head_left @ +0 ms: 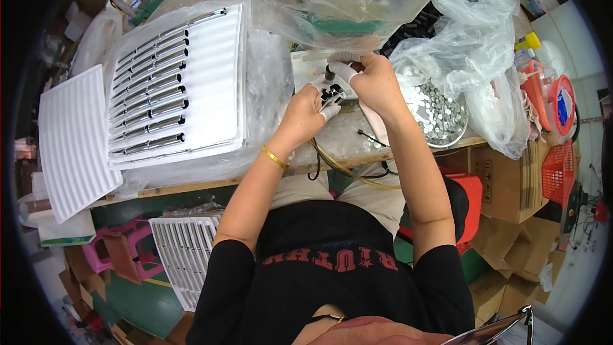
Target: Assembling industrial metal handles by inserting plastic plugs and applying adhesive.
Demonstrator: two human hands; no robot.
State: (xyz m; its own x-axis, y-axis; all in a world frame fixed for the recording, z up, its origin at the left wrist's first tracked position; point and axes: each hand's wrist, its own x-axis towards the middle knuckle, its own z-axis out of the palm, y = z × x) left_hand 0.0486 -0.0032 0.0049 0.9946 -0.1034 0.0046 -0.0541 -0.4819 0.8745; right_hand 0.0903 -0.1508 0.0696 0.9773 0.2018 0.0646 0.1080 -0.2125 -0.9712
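Observation:
My left hand (300, 114), with white covers on its fingertips, is closed around a few small glossy black parts (331, 94) near the table's front edge. Just right of it, my right hand (375, 84), also with white finger covers, is closed with its fingertips pinched. A short dark cylinder (329, 73) shows beside those fingertips; whether they grip it cannot be made out. To the left, a white grooved foam tray (214, 89) holds several shiny metal tubes (153, 113) with black ends. Right of my right forearm stands a round bowl (465, 129) with many small silvery discs (435, 112).
A clear plastic sheet (345, 0) hangs over the back of the table. Crumpled plastic bags (472, 45) and black parts (418, 29) lie back right. Another foam sheet (78, 144) leans at the left edge. Cables (348, 169) hang at the front; cardboard boxes (504, 182) stand lower right.

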